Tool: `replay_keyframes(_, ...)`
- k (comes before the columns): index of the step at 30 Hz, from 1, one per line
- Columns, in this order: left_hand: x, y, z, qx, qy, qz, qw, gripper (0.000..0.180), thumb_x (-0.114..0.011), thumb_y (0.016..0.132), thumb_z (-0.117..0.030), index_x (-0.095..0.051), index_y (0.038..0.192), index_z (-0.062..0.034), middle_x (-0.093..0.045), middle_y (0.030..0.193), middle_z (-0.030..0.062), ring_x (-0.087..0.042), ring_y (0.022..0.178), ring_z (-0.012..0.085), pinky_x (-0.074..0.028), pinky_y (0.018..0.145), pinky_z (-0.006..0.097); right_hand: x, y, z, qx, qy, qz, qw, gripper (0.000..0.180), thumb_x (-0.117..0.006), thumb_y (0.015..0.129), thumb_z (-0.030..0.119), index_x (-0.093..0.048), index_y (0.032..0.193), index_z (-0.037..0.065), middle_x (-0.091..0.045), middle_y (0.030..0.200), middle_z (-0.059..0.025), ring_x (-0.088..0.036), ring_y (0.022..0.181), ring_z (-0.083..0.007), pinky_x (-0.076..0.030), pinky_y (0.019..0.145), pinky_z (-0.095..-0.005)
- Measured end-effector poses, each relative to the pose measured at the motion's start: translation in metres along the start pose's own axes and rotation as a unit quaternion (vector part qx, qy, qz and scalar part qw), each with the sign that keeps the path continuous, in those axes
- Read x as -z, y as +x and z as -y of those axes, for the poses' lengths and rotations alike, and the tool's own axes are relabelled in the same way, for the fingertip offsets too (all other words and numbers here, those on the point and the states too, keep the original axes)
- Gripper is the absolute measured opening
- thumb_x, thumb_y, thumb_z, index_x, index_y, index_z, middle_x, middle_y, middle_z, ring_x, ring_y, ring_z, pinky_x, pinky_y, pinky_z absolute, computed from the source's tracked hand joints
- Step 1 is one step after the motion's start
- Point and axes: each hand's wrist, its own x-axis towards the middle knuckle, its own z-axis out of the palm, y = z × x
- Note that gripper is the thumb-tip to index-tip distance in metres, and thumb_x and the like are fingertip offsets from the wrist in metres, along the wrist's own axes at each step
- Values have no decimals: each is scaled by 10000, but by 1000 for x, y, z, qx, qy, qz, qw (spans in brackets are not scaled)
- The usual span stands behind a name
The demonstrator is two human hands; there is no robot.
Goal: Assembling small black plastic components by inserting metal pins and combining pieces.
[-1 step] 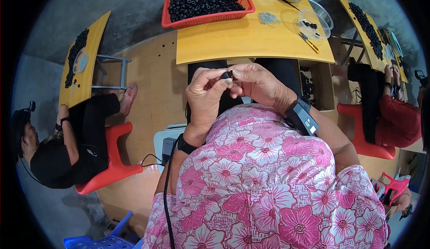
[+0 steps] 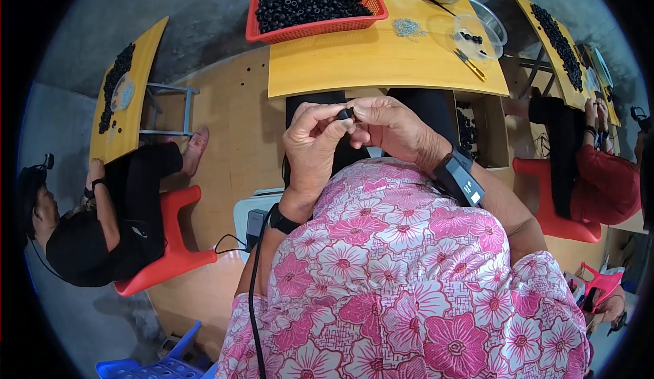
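A: Where do we find the black piece (image 2: 345, 114)?
B: We see it in front of our body, on the near side of the table (image 2: 340, 72), pinched between our two hands.
A: Which hand is nearer?
B: Neither, as we read it; both are on it. Our left hand (image 2: 308, 146) comes from the left, its thumb below the piece and its forefinger along the upper left. Our right hand (image 2: 400, 128) meets it from the right, thumb tip against that side, the other fingers curled behind.
A: So both sets of fingers are closed on it?
B: They look pinched on it, yes, left and right. How hard each one presses, we cannot tell.
A: And its long axis?
B: We cannot be sure. The fingertips hide most of it; what shows is a small dark stub lying between the two thumbs.
A: What do we have beyond it?
B: On the table, a red basket (image 2: 320, 32) heaped with black rings (image 2: 310, 1). To the right of that, a scatter of small silvery bits (image 2: 409, 27), then a yellow cutter (image 2: 471, 66) near a clear dish (image 2: 462, 27) with a few dark pieces (image 2: 471, 37).
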Motion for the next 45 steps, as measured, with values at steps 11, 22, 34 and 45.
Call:
replay_keyframes(11, -4, -2, -10, 46, -70, 24, 996, 405, -645, 855, -32, -523, 1236, 29, -551, 911, 20, -540, 805, 68, -486, 703, 199, -12, -4, 6, 99, -272, -22, 957, 219, -509, 947, 252, -546, 980, 39, -511, 783, -4, -497, 699, -97, -435, 656, -258)
replay_keyframes(22, -3, -1, -10, 88, -26, 67, 993, 446, -655, 879, -182, -515, 1248, 23, -513, 909, 1, -471, 726, 40, -442, 621, 175, -8, 1, 1, 262, -471, -5, 843, 259, -457, 965, 285, -489, 993, 29, -505, 800, -91, -552, 701, -182, -455, 658, -302)
replay_keyframes(34, -5, 0, -11, 45, 40, 66, 996, 457, -610, 908, -251, -508, 1262, 20, -536, 909, 5, -487, 741, 63, -417, 636, 190, -19, -5, 10, 236, -466, -20, 852, 238, -450, 968, 252, -496, 988, 20, -519, 820, -86, -560, 704, -153, -472, 654, -283)
replay_keyframes(45, -10, -2, -16, 76, -17, 78, 994, 465, -612, 909, -244, -495, 1270, 24, -508, 867, -13, -452, 698, 48, -386, 603, 176, -14, -3, 4, 251, -449, -4, 857, 269, -425, 980, 278, -483, 1007, 17, -529, 844, -78, -582, 702, -135, -486, 636, -266)
